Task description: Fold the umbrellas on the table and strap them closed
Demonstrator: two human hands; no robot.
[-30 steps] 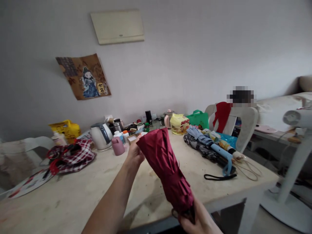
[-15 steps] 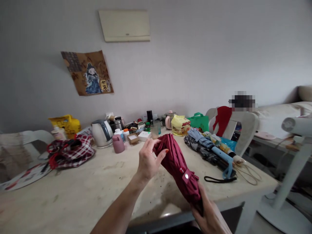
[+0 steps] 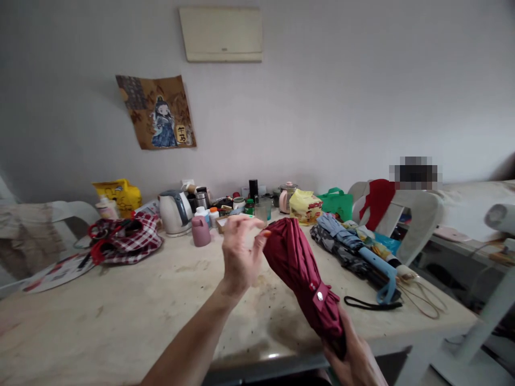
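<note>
A folded maroon umbrella (image 3: 300, 271) slants over the table's front edge, its strap fastened with a round snap near the lower end. My right hand (image 3: 356, 348) is closed around that lower end; the handle is mostly hidden by the hand. Beside the upper end of the umbrella is my left hand (image 3: 243, 249), its fingers curled but apart from the thumb. The left fingertips are slightly blurred, and the thumb tip is close to the umbrella's edge; whether it touches the fabric is unclear.
Several folded umbrellas (image 3: 354, 252) lie at the right of the table (image 3: 169, 305), with a black wrist strap (image 3: 372, 305). A plaid bag (image 3: 129, 238), a white kettle (image 3: 175, 212) and a pink jug (image 3: 200, 231) stand left. A yellow package (image 3: 306, 206) sits behind.
My left hand has loosened from the umbrella's upper end and its fingers have come off the fabric. My right hand keeps its hold. The view has shifted slightly left.
</note>
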